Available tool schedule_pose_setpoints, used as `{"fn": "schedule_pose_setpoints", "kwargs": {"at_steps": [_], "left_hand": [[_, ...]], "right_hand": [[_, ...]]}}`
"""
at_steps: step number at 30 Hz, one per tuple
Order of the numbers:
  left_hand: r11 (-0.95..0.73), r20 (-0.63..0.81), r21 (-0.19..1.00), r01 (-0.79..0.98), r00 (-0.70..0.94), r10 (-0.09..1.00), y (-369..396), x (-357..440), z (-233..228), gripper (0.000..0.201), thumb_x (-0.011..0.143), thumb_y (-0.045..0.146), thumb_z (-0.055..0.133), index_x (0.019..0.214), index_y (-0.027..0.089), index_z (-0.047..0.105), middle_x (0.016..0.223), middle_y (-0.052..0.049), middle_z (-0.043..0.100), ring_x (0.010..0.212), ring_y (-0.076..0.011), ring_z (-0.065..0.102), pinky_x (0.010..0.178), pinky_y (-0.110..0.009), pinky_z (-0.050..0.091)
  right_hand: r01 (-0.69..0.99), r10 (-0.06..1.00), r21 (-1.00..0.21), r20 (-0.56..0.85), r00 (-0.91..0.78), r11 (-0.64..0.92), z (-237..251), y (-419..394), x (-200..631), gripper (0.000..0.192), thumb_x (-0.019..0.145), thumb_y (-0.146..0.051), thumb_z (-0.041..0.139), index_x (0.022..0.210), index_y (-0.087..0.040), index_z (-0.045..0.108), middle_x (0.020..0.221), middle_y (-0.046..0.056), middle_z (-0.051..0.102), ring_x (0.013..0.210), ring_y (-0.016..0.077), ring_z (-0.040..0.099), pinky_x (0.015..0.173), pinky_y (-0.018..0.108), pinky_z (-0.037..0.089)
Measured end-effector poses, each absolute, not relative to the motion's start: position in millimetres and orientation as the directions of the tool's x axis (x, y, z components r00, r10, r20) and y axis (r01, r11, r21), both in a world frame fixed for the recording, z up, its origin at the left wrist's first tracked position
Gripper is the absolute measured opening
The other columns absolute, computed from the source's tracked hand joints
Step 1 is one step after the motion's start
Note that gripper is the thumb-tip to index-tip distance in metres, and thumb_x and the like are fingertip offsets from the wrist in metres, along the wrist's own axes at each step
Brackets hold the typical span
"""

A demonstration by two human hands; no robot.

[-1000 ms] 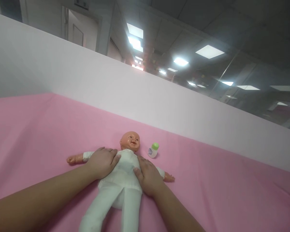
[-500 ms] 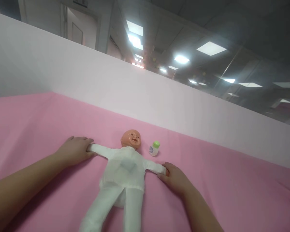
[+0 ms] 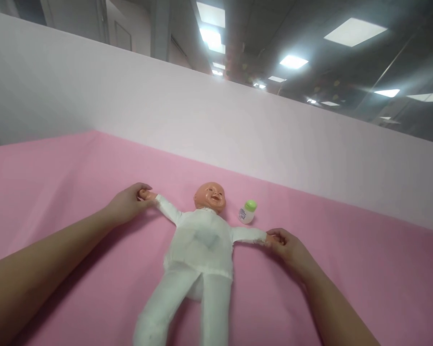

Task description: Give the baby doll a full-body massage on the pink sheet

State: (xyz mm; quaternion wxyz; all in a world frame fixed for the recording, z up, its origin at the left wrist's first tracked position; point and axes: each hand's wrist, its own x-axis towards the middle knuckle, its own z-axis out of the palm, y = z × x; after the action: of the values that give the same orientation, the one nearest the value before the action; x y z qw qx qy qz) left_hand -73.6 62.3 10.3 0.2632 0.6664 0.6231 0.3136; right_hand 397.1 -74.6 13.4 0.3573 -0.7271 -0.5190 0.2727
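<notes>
On a smooth pink sheet point(image 3: 75, 187) lies a white cloth-bodied doll point(image 3: 202, 240), face up. At the doll's two sides, the person's left hand point(image 3: 132, 204) and right hand point(image 3: 290, 247) each grasp an outstretched plastic hand point(image 3: 149, 195), fingers curled around it. Beside the doll's head point(image 3: 209, 196) sits a small translucent lime-capped bottle point(image 3: 247, 212).

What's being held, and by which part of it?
A baby doll, by its hands: the left hand grips one doll hand, the right hand the other.
</notes>
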Motion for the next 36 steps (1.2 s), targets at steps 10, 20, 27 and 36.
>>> {"fn": "schedule_pose_setpoints", "kwargs": {"at_steps": [10, 20, 27, 36], "left_hand": [[0.036, -0.038, 0.991, 0.132, 0.013, 0.999, 78, -79, -12, 0.06, 0.071, 0.053, 0.077, 0.116, 0.013, 0.067, 0.073, -0.001, 0.061, 0.059, -0.0132, 0.051, 0.05, -0.024, 0.041], [0.134, -0.139, 0.986, 0.095, 0.049, 0.989, 80, -81, -10, 0.049, 0.063, 0.05, 0.084, 0.1, 0.02, 0.072, 0.079, -0.003, 0.069, 0.06, -0.0139, 0.056, 0.047, -0.021, 0.043], [0.12, -0.127, 0.986, 0.119, 0.049, 0.991, 83, -84, -14, 0.047, 0.062, 0.046, 0.085, 0.097, 0.019, 0.071, 0.077, -0.004, 0.07, 0.062, -0.0149, 0.06, 0.052, -0.022, 0.048], [0.136, -0.135, 0.985, 0.11, -0.021, 0.991, 80, -78, -9, 0.038, 0.069, 0.047, 0.076, 0.093, 0.018, 0.071, 0.068, -0.005, 0.068, 0.052, -0.0166, 0.058, 0.044, -0.025, 0.043]], "right_hand": [[-0.294, 0.919, -0.95, -0.203, 0.338, -0.102, -9, -59, 396, 0.031, 0.076, -0.031, 0.081, 0.101, -0.017, 0.07, 0.078, 0.002, 0.061, 0.062, 0.0116, 0.054, 0.051, 0.02, 0.05], [-0.196, 0.943, -0.963, -0.23, 0.239, -0.185, -9, -62, 395, 0.03, 0.069, -0.024, 0.086, 0.094, -0.016, 0.073, 0.071, 0.002, 0.062, 0.052, 0.0071, 0.045, 0.04, 0.017, 0.037], [-0.099, 0.95, -0.984, -0.172, 0.259, -0.151, -10, -63, 390, 0.034, 0.069, -0.039, 0.089, 0.087, -0.016, 0.07, 0.065, -0.001, 0.061, 0.046, 0.0065, 0.044, 0.038, 0.018, 0.032], [-0.039, 0.922, -0.988, -0.155, 0.355, -0.152, -15, -58, 387, 0.03, 0.083, -0.046, 0.075, 0.09, -0.018, 0.068, 0.065, -0.001, 0.06, 0.04, 0.0045, 0.034, 0.036, 0.018, 0.023]]}}
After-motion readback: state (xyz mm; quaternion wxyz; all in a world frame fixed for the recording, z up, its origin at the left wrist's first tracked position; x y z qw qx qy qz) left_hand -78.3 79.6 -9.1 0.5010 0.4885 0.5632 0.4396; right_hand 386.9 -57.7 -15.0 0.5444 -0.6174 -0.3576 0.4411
